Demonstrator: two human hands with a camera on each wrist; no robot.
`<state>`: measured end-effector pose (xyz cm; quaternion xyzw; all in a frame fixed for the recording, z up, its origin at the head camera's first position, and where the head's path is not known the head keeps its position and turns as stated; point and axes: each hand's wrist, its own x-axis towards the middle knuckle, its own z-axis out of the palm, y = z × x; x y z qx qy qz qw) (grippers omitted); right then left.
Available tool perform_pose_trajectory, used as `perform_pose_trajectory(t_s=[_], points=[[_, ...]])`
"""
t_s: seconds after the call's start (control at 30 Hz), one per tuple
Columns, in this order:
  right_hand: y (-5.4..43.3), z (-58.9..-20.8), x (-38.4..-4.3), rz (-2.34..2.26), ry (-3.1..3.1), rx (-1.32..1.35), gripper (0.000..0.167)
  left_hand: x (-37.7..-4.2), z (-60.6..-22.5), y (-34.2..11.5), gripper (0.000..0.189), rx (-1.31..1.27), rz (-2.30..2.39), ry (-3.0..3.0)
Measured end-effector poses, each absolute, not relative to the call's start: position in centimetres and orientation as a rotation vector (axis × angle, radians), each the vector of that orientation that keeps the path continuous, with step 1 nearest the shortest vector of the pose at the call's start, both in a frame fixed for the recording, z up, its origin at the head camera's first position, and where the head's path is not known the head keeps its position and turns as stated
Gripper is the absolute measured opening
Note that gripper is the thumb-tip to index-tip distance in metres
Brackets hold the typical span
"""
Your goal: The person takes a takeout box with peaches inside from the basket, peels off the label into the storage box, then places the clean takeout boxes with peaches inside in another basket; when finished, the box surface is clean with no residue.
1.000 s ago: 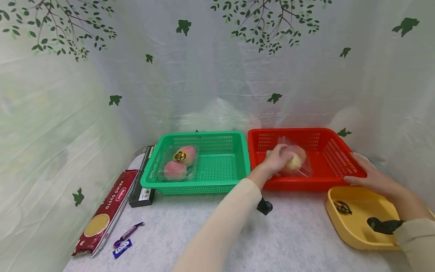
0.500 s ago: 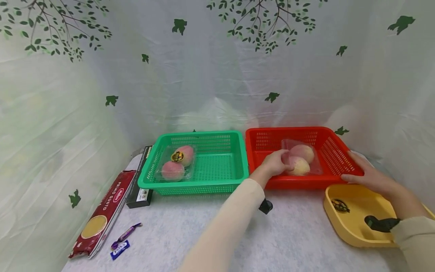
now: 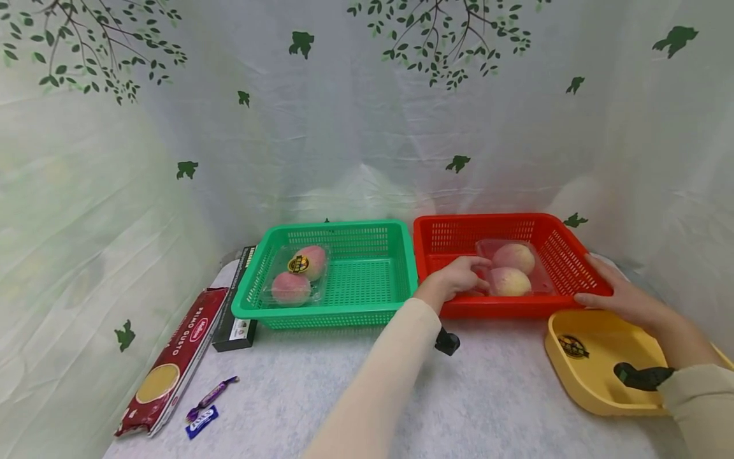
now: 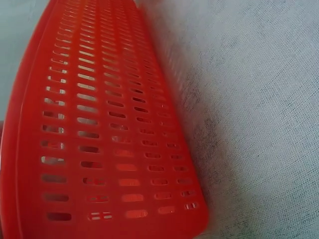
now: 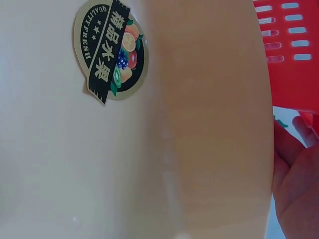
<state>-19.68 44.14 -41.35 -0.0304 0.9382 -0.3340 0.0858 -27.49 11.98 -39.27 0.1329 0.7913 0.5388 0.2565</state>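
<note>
1. Lying in the red basket [image 3: 499, 309], head view: clear pack [image 3: 540, 282] with two peaches [image 3: 513, 258], flat, about mid-basket, near the front wall.
2. Head, left hand [image 3: 459, 274]: reaches over the front left part of the basket, fingertips right at the pack's left edge. Fingers apart, loosely bent, not closed round anything; can't tell if the tips touch the plastic.
3. Head, right hand [image 3: 622, 296]: at the basket's front right corner, fingers along the outside of the right wall, thumb spread away from them at the front. Braced against it, not clamped.
4. Head, around: green basket [image 3: 327, 319] just left of the red one, second pack [image 3: 283, 264] in its left part, two pink fruits [image 3: 291, 288] inside, black-and-yellow label [image 3: 299, 264] on top. Yellow tray [image 3: 619, 338] at front right, partly under the right forearm.
5. Head, far left: black box [image 3: 234, 341] beside the green basket, red bag [image 3: 174, 363] marked PRIMO GUSTO slanting next to it, purple candy [image 3: 212, 395] and blue candy [image 3: 202, 422] nearer the camera on the pale table [image 3: 487, 395].
6. Left wrist: slotted wall of the red basket fills left and middle, table cloth at right. Left grip can't be told from this view.
7. Right wrist: yellow tray fills most of it, fruit sticker [image 5: 112, 50] reading QUALITY FRESH at upper left. Red basket at upper right, right hand below it, cut by the edge; finger closure unclear here.
</note>
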Motion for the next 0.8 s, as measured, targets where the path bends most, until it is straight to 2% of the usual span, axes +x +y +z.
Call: perform_pose_trajectory(t_s=[0.43, 0.8], points=[[44.3, -41.5, -19.9, -0.992, 2.797, -0.077, 0.099, -27.7, -39.5, 12.2, 0.029, 0.302, 1.731, 2.409], [44.3, -41.5, -19.8, -0.997, 2.805, -0.084, 0.101, -25.5, -39.1, 11.1, 0.022, 0.361, 1.889, 2.519]])
